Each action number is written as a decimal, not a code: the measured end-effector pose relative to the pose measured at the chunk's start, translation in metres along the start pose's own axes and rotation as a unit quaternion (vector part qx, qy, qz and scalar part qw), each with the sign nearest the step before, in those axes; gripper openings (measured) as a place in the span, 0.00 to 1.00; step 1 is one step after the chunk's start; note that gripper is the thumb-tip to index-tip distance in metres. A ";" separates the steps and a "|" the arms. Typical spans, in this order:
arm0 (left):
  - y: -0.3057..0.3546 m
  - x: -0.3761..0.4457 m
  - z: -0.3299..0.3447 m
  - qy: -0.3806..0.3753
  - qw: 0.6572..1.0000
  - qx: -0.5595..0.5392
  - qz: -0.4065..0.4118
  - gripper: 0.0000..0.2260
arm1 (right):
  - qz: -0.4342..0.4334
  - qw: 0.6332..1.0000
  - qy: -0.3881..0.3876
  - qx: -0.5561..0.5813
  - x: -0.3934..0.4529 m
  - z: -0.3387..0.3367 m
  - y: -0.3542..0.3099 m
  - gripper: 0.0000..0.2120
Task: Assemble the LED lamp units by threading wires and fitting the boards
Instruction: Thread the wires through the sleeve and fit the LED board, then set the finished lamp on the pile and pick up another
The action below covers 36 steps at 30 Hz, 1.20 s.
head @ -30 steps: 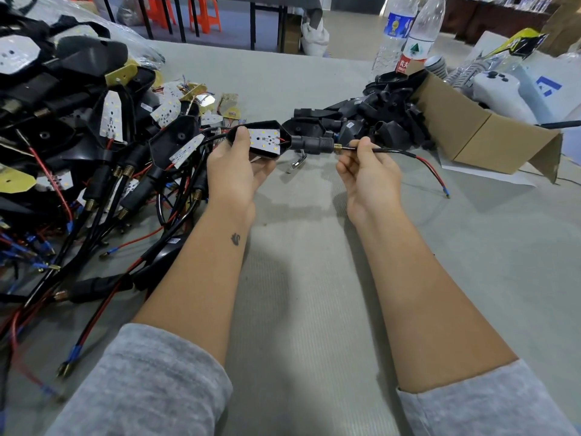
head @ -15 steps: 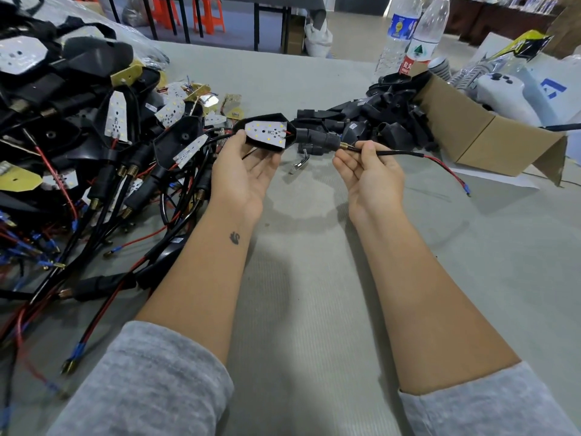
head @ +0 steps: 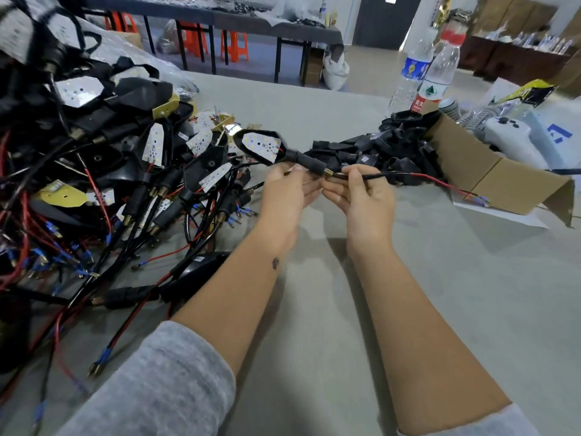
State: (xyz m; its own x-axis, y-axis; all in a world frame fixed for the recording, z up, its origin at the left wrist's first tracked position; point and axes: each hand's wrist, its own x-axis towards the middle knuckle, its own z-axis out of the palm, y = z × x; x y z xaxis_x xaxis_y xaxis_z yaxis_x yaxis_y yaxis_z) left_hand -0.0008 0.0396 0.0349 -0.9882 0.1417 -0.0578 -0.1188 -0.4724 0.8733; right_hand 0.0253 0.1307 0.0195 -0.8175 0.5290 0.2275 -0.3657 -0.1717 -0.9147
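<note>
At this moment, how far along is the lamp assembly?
Done: wired units heaped at left. In hand: a black lamp housing with white LED board fitted, left hand on its stem, right hand pinching its red-and-black wire. Left: empty black housings by the cardboard box.

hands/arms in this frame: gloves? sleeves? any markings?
No gloves: the left hand and the right hand are both bare. Forearms are bare too, with light grey knit sleeves pushed up towards the elbows, the left sleeve and the right sleeve. A small dark tattoo sits on the left forearm near the wrist. No watch or rings visible.
</note>
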 end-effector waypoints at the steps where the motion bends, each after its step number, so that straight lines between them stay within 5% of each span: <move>1: 0.006 0.001 0.004 0.005 1.000 0.012 0.009 0.07 | -0.013 1.000 -0.002 -0.015 -0.002 0.001 -0.001 0.10; 13: 0.112 0.005 -0.044 -0.024 0.954 0.298 0.014 0.06 | -0.171 0.965 -0.072 -0.185 -0.041 0.063 -0.002 0.12; 20: 0.191 0.001 -0.108 0.044 0.919 0.381 0.093 0.07 | -0.315 0.883 -0.196 -0.287 -0.067 0.152 -0.009 0.06; 22: 0.209 0.005 -0.128 0.081 0.862 0.485 0.122 0.09 | -0.304 0.864 -0.258 -0.306 -0.068 0.169 -0.009 0.09; 25: 0.223 0.011 -0.159 0.169 0.661 0.710 0.173 0.15 | -0.339 0.777 -0.332 -0.414 -0.066 0.182 -0.003 0.18; 27: 0.220 0.015 -0.177 0.199 0.570 0.776 0.182 0.16 | -0.344 0.754 -0.356 -0.431 -0.064 0.179 0.002 0.18; 29: 0.212 0.017 -0.190 0.207 0.536 0.798 0.184 0.17 | -0.326 0.767 -0.352 -0.427 -0.061 0.165 0.003 0.15; 36: 0.197 0.015 -0.169 0.252 0.542 0.764 0.242 0.25 | -0.161 0.830 -0.307 -0.437 -0.042 0.081 -0.005 0.07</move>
State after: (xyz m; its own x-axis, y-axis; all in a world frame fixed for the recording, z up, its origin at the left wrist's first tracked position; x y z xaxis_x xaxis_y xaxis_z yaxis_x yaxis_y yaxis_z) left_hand -0.0549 -0.1981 0.1247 -0.8146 -0.1160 0.5683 0.0033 0.9789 0.2045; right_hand 0.0259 0.0424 0.0418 -0.9111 -0.1386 0.3882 -0.3656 0.7066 -0.6058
